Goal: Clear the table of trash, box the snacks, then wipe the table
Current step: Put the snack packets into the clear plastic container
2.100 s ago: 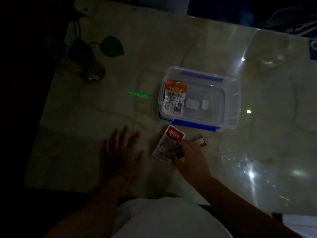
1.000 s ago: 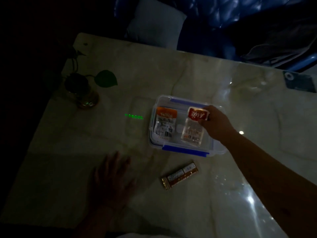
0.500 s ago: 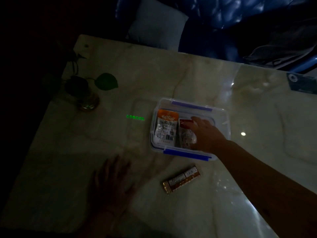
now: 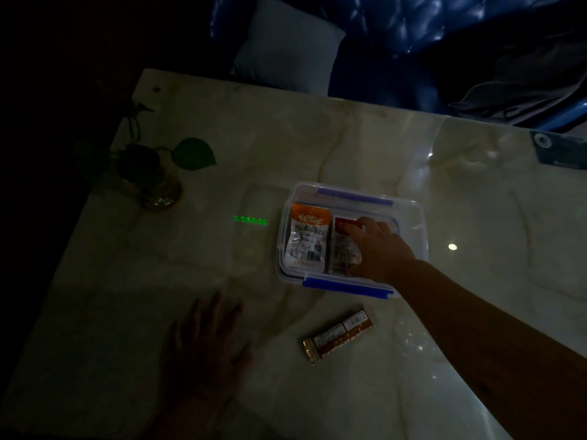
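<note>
A clear plastic box [image 4: 416, 223] with blue clips stands in the middle of the marble table [image 4: 349, 147]. Inside it an orange snack packet [image 4: 306, 239] lies at the left and a red snack packet [image 4: 342, 249] beside it. My right hand [image 4: 381, 249] reaches into the box, and its fingers rest flat on the red packet. A brown wrapped snack bar [image 4: 338, 336] lies on the table just in front of the box. My left hand [image 4: 206, 344] lies flat on the table with spread fingers, left of the bar. The room is dim.
A small plant in a glass jar [image 4: 152, 182] stands at the table's far left. A row of green lights [image 4: 251, 220] glows left of the box. A dark flat item [image 4: 559, 150] sits at the far right edge. Behind the table are a pillow [image 4: 286, 42] and a blue sofa.
My right hand has carried the red packet from the table's front into the box and laid it down beside the orange one. The left hand has stayed flat on the table.
</note>
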